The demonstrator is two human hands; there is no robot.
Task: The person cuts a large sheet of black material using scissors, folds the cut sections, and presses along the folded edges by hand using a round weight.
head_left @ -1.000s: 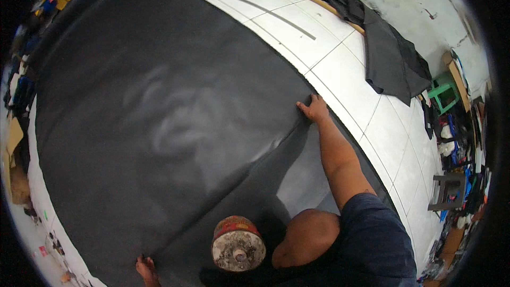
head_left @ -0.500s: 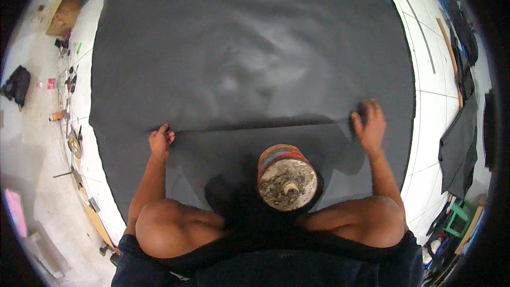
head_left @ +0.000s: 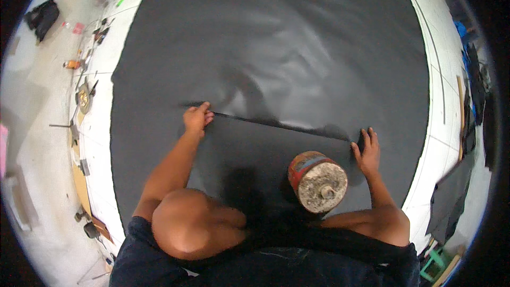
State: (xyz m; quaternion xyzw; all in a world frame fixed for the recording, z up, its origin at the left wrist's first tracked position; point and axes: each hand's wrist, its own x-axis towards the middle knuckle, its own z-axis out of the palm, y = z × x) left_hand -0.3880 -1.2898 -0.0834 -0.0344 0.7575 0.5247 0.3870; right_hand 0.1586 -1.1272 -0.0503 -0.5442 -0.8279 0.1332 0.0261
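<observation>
Looks like the left hand [head_left: 197,119]'s slid inward, pinching the fold [head_left: 281,126] in that black sheet [head_left: 287,64] on the floor [head_left: 99,143], right hand [head_left: 368,153] thumb-spread opposite, so there's less fold between them.

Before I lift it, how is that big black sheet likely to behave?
The black sheet is probably floppy, judging by its soft ripples. It may be somewhat slick, since a bright sheen shows across it. It would likely sag or drag, as it spreads well beyond the left hand and right hand.
</observation>
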